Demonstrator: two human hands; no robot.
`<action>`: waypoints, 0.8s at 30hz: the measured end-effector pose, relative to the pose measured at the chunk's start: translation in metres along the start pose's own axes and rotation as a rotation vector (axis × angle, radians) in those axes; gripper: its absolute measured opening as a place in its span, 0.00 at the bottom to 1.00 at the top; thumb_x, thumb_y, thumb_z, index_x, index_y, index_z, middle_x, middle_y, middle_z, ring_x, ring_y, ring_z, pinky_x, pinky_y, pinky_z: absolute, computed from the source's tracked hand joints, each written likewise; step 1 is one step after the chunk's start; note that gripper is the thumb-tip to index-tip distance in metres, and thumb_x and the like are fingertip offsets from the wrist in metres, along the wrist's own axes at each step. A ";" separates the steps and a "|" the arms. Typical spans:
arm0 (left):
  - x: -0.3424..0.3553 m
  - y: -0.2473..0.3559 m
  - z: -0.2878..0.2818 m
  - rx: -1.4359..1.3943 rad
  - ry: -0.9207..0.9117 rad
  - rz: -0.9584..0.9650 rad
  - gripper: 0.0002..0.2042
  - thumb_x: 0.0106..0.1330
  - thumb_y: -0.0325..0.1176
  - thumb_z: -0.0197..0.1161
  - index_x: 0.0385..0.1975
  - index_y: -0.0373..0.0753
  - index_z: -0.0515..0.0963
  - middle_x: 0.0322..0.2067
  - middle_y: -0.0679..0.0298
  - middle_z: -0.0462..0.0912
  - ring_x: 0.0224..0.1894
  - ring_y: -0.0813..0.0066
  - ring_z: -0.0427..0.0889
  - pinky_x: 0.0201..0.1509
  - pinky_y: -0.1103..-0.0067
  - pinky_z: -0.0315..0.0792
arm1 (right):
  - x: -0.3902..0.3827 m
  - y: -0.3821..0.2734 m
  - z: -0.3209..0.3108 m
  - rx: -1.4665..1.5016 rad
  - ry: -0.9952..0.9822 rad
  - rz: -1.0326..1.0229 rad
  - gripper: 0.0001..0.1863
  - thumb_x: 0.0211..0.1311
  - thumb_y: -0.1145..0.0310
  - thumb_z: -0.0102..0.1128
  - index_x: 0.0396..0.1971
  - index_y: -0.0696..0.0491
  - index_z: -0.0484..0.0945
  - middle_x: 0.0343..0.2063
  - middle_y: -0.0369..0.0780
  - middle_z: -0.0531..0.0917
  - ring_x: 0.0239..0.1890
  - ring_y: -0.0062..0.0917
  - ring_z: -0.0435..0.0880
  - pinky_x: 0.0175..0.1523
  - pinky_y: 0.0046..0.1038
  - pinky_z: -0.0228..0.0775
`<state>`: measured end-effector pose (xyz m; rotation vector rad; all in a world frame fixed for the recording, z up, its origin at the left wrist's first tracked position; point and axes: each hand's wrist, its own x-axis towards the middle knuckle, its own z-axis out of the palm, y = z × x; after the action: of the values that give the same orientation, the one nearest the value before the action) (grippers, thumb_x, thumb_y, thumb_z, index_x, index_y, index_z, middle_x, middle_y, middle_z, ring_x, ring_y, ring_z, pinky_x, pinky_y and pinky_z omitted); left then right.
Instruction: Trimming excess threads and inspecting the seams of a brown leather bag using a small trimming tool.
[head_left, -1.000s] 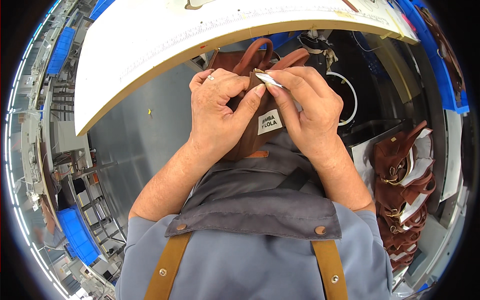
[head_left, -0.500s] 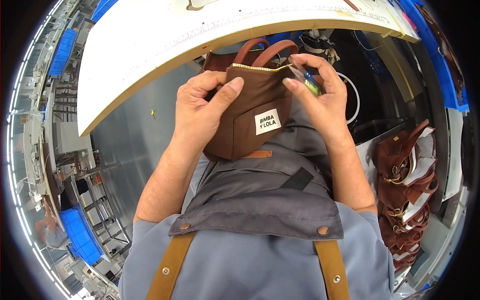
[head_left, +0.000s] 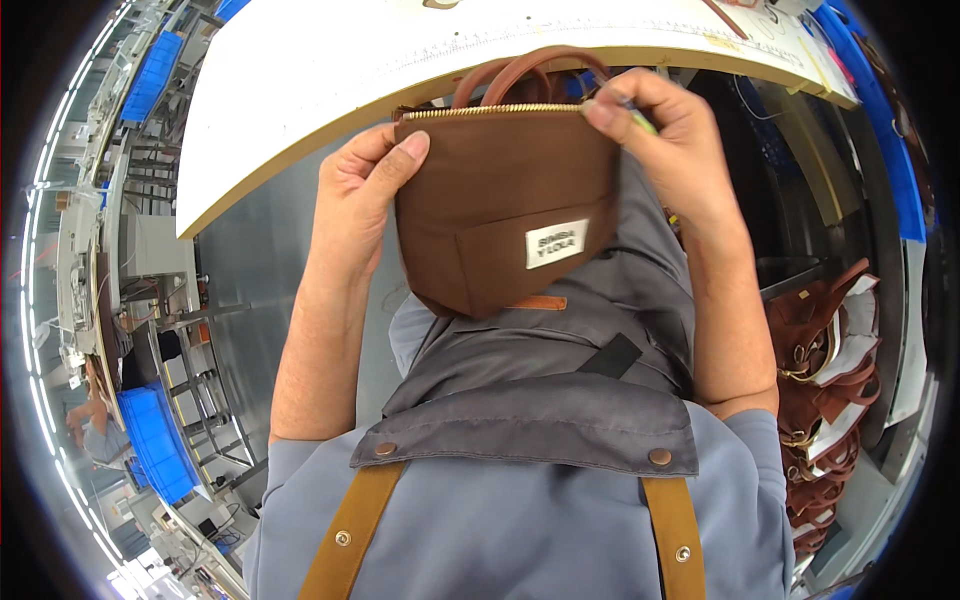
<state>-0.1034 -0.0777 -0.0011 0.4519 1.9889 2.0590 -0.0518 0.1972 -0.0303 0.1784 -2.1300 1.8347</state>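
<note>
A dark brown fabric bag (head_left: 505,170) with a gold zip, a white label and two leather handles (head_left: 523,62) hangs upright above my grey apron. My left hand (head_left: 375,170) grips its top left corner, thumb on the front just below the zip. My right hand (head_left: 668,135) is pinched at the zip's right end. It also has a small yellow-green object (head_left: 643,124) partly hidden behind the thumb, too blurred to make out.
A white ruled worktable (head_left: 300,60) curves across ahead. Several red-brown bags (head_left: 822,350) are piled at right, near blue bins (head_left: 880,120). Benches with machines and a blue crate (head_left: 155,440) line the left, where another person (head_left: 90,420) is partly visible.
My hands have moved apart and upward, the left leftward and the right rightward. The bag's top is now stretched flat and raised, its zip line straight.
</note>
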 end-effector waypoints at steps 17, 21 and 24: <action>0.013 -0.004 0.091 -0.167 -0.307 -0.040 0.09 0.68 0.31 0.68 0.43 0.32 0.83 0.35 0.67 0.86 0.36 0.87 0.80 0.44 0.86 0.74 | -0.070 -0.052 -0.038 -0.686 0.417 -0.317 0.17 0.57 0.68 0.72 0.46 0.56 0.82 0.40 0.41 0.84 0.40 0.29 0.84 0.45 0.28 0.76; 0.010 -0.007 0.097 -0.178 -0.242 -0.033 0.10 0.68 0.31 0.68 0.44 0.32 0.84 0.35 0.66 0.87 0.37 0.87 0.81 0.44 0.87 0.75 | -0.066 -0.054 -0.007 -0.717 0.254 -0.343 0.16 0.59 0.72 0.69 0.48 0.54 0.82 0.34 0.39 0.83 0.32 0.29 0.85 0.34 0.28 0.76; 0.009 -0.005 0.096 -0.168 -0.224 -0.051 0.11 0.68 0.31 0.68 0.45 0.31 0.84 0.36 0.65 0.87 0.37 0.87 0.81 0.44 0.87 0.75 | -0.057 -0.047 0.003 -0.698 0.277 -0.382 0.17 0.58 0.72 0.70 0.48 0.53 0.82 0.32 0.38 0.82 0.31 0.28 0.84 0.34 0.29 0.76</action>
<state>-0.0751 0.0145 -0.0032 0.5637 1.6685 2.0244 0.0151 0.1796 -0.0049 0.1380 -2.2011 0.7939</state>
